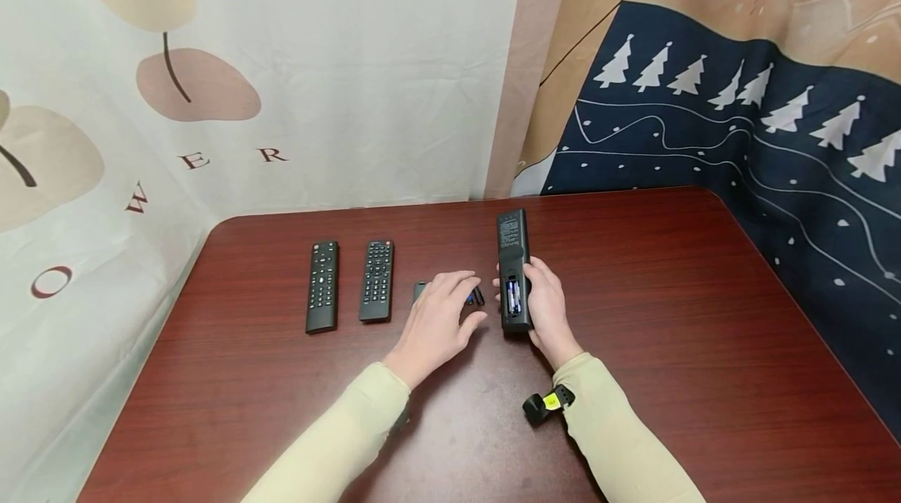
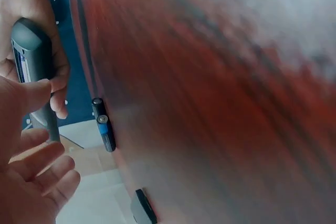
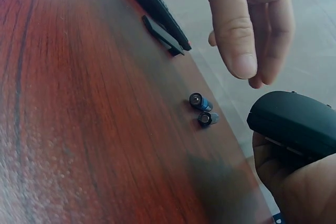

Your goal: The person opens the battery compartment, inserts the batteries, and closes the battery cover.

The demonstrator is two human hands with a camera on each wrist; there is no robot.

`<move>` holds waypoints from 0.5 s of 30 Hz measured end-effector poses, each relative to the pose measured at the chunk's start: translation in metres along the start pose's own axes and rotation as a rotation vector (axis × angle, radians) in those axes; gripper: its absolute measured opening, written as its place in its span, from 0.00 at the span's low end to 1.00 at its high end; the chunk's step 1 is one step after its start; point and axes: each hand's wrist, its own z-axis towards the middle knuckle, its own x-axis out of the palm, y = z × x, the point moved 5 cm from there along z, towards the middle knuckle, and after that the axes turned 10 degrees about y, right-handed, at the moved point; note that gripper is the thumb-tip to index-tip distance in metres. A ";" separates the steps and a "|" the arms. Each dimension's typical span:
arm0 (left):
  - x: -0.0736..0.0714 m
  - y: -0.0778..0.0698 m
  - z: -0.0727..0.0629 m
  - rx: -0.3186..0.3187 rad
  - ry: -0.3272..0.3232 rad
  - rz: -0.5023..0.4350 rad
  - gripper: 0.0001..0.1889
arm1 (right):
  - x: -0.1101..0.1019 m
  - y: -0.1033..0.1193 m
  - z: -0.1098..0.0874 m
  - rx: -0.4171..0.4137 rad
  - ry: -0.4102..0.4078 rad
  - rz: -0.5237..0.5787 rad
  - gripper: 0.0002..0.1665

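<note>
My right hand (image 1: 551,306) grips a black remote control (image 1: 513,253), its back turned up. The battery compartment (image 1: 515,296) is uncovered, with batteries lying inside it. My left hand (image 1: 438,323) hovers just left of the remote, fingers spread and loosely bent, nothing between them. Partly behind that hand, two loose batteries with blue and black wrappers (image 3: 200,102) lie side by side on the table. A small black battery cover (image 3: 161,36) rests farther left, mostly hidden by the left hand in the head view.
Two more black remotes lie buttons up on the left: one (image 1: 321,288) farther out, the other (image 1: 377,282) nearer the left hand. The dark red wooden table (image 1: 676,346) meets a white printed curtain (image 1: 366,80) and a navy one with trees (image 1: 704,127) behind it.
</note>
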 end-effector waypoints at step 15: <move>-0.006 0.018 -0.005 -0.119 0.031 0.059 0.26 | -0.002 0.000 -0.001 0.032 0.004 -0.008 0.25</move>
